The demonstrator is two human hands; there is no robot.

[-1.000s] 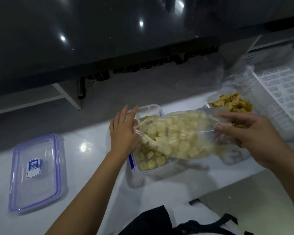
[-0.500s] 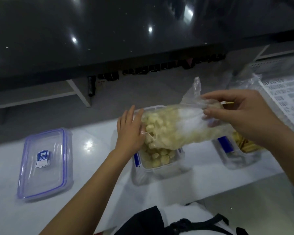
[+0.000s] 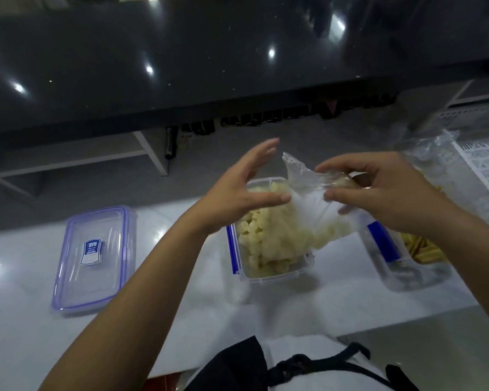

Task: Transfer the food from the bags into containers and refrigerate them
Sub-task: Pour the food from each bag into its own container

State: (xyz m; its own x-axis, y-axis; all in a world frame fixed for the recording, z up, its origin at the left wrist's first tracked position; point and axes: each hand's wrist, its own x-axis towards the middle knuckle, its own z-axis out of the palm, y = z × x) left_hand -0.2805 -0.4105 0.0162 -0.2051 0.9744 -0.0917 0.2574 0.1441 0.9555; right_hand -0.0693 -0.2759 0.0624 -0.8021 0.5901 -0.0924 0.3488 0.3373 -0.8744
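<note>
A clear plastic bag (image 3: pixel 308 204) of pale food pieces is tipped mouth-down over a clear container with blue clips (image 3: pixel 266 273). The pale pieces (image 3: pixel 261 235) fill much of that container. My right hand (image 3: pixel 378 193) pinches the bag's raised bottom end between thumb and fingers. My left hand (image 3: pixel 237 193) hovers just left of the bag, fingers spread and straight, thumb tip near the plastic. A second clear container (image 3: pixel 412 275) on the right holds yellow strips (image 3: pixel 424 249), partly hidden by my right forearm.
A clear lid with blue trim and a label (image 3: pixel 93 258) lies flat on the white counter (image 3: pixel 294 306) at the left. Crumpled plastic (image 3: pixel 429 150) and a white perforated tray (image 3: pixel 486 165) sit at the far right. A dark glossy surface (image 3: pixel 181 66) lies beyond the counter.
My right hand lifted the bag's bottom end higher and more pieces slid into the container. My left hand let go of the bag's mouth and rose with spread fingers.
</note>
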